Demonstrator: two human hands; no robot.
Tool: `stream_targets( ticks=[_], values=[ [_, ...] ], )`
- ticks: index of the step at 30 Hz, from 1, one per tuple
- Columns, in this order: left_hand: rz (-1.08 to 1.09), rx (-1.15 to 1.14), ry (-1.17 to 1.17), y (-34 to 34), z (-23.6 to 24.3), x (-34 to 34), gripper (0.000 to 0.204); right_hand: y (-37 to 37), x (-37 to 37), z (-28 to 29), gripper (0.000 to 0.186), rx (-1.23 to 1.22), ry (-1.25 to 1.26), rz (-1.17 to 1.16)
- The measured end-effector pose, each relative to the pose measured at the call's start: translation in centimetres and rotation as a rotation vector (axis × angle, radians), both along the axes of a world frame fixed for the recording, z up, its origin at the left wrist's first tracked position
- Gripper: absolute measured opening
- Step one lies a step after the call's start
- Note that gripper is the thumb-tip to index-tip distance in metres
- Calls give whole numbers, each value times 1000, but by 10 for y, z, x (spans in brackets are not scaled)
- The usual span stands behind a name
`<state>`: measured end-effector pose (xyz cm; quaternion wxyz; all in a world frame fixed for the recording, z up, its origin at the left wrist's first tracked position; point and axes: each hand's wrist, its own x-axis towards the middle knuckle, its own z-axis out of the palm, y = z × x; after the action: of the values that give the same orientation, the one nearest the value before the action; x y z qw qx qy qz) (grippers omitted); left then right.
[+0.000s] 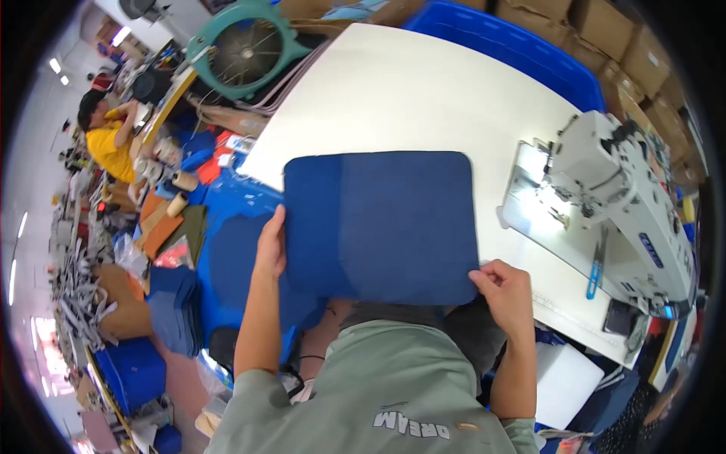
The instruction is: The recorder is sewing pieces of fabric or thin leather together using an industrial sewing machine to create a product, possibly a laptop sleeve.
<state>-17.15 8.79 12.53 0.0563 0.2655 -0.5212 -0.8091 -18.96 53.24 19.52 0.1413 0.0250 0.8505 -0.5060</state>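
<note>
A navy-blue fabric panel [393, 227] with rounded corners is held flat between my hands, over the near edge of the white table. A darker band runs down its left side. My left hand [272, 246] grips the left edge, its fingers hidden under the panel. At the lower right corner my right hand [504, 291] pinches the fabric between thumb and fingers. To the right of the panel stands a white sewing machine [616, 197], its lamp lighting the needle area. Blue-handled thread snips [596, 268] lie on the machine's bed.
A blue plastic bin [522, 53] and cardboard boxes [597, 30] line the table's far side. A green round-framed fan [243, 51] stands far left. Dark blue fabric pieces [172, 306] are stacked at left. A person in yellow [112, 147] works farther off. A phone [620, 318] lies near right.
</note>
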Motion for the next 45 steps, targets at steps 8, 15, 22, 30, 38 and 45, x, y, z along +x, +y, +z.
stream_targets(
  ticks=[8,15,22,30,38,45],
  values=[
    [-136,-486,82,-37,41,-21,32,6,-3,-3,18,67,126,102],
    [179,-1198,761,-8,293,-101,33,32,-11,-9,21,20,319,-178],
    [-441,-2031,486,92,141,-246,29,31,0,-22,14,5,402,-277],
    [-386,-1612,755,232,15,-367,38,19,-5,-33,5,209,613,-273],
    [-669,-1741,851,231,2,-255,41,19,-8,-50,14,209,453,-387],
    [-259,-1731,467,17,-7,5,47,3,-1,-50,12,140,561,-302]
  ],
)
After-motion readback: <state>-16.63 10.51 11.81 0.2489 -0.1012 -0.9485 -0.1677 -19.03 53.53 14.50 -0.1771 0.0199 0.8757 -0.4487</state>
